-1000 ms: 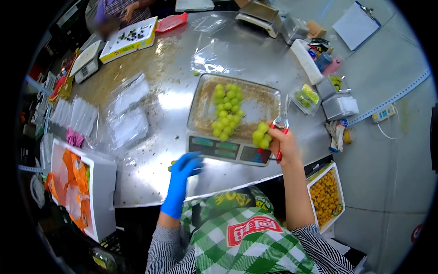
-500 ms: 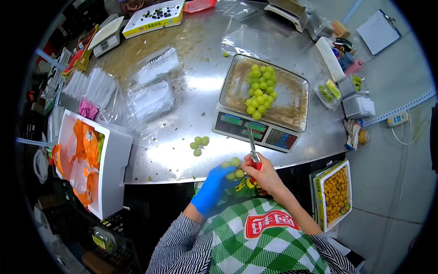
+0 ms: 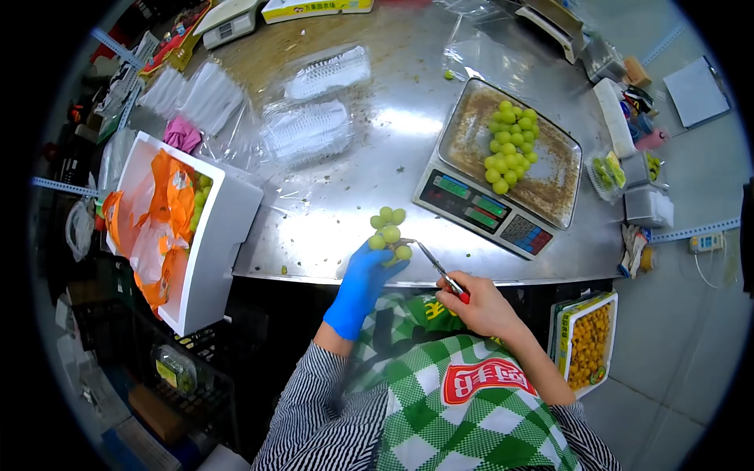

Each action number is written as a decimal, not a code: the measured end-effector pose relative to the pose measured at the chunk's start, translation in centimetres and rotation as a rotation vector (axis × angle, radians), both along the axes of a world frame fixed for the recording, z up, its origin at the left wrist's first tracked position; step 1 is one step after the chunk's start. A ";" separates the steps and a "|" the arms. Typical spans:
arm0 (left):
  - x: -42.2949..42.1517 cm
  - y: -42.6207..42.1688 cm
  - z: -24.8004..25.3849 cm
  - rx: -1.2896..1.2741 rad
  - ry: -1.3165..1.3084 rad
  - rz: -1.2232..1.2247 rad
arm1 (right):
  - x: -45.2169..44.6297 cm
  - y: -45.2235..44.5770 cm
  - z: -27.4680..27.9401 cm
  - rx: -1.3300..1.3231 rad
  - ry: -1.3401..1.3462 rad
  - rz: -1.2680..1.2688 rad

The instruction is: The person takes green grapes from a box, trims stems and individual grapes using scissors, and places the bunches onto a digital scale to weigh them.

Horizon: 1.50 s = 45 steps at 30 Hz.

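My left hand, in a blue glove, is closed round a small sprig of green grapes near the table's front edge. Just past it are a few more green grapes; the two groups overlap in view. My bare right hand grips red-handled scissors, their narrow tips pointing up-left at the sprig's stem. Whether the blades touch the stem I cannot tell. A larger bunch of green grapes lies on the pan of a digital scale to the right.
Clear plastic packs with white liners lie at the left of the metal table. A white foam box with orange wrapping stands at the front left. A crate of small yellow fruit is below the table at right.
The view has turned left, so the table's things appear further right. My left hand has carried its sprig forward over the table, beside the other small grapes. The scissors now tilt toward the sprig.
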<state>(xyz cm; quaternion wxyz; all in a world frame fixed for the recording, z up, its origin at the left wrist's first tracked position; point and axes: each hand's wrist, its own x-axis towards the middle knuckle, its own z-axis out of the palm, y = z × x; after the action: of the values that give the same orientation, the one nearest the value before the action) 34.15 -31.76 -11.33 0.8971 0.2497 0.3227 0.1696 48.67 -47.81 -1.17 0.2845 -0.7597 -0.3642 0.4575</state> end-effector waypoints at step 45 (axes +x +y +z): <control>0.4 2.9 -1.1 0.571 0.150 -0.300 | 4.0 6.1 -3.7 -0.518 0.377 0.261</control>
<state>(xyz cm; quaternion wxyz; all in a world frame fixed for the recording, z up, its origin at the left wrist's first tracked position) 34.57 -28.85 -12.45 0.7795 0.5477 0.2870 0.1002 52.72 -41.75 -4.82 0.0835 -0.6557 -0.2710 0.6998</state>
